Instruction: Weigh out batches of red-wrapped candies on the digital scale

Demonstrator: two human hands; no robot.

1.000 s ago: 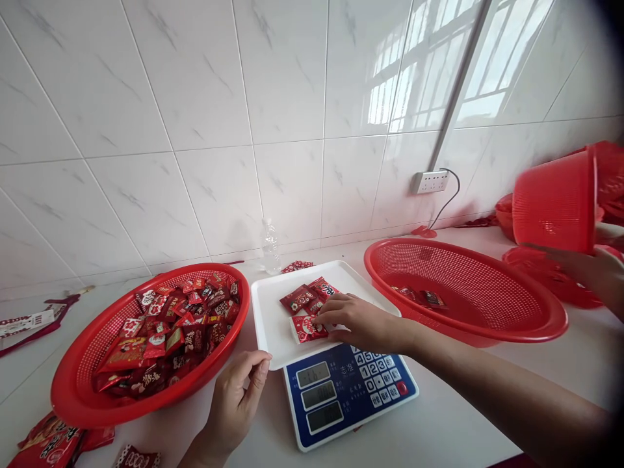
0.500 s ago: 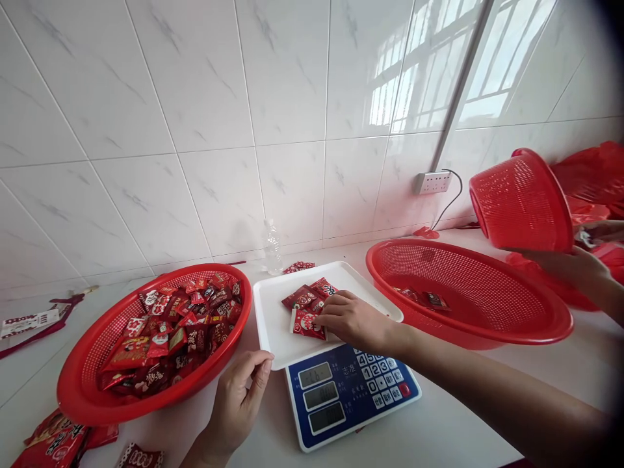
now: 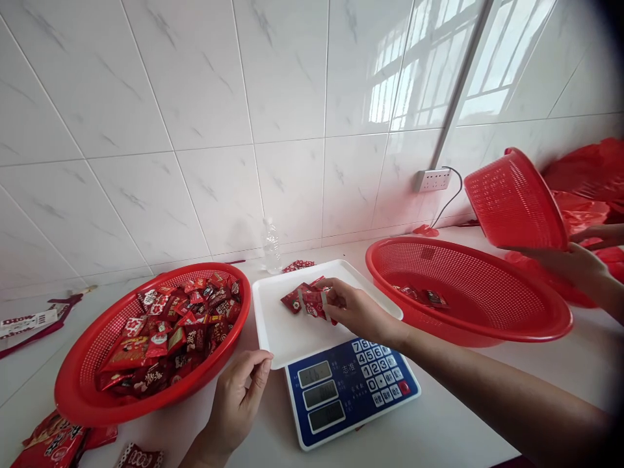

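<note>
My right hand (image 3: 353,309) is over the white weighing tray (image 3: 273,344), with its fingers closed on a small red snack packet (image 3: 313,304). The packet is tilted and blurred, and the fingers cover its right end. Under and behind it, other red snack packets (image 3: 292,299) lie on the tray. My left hand (image 3: 241,393) is at the tray's near left corner, with its fingers curled and the thumb and forefinger tips against the rim. The tray sits on a digital scale (image 3: 351,383) with a blue keypad panel and three displays.
A red basket (image 3: 78,409) full of snack packets stands left. On the right is a wide red basket (image 3: 526,328) with a few packets. Beyond it, another person's hands (image 3: 580,266) hold a tilted red basket (image 3: 517,201). A clear bottle (image 3: 272,247) stands by the wall.
My right hand has closed on a packet and tilted it up off the pile. My left hand stays at the tray's corner. The other person's basket has shifted slightly left.
</note>
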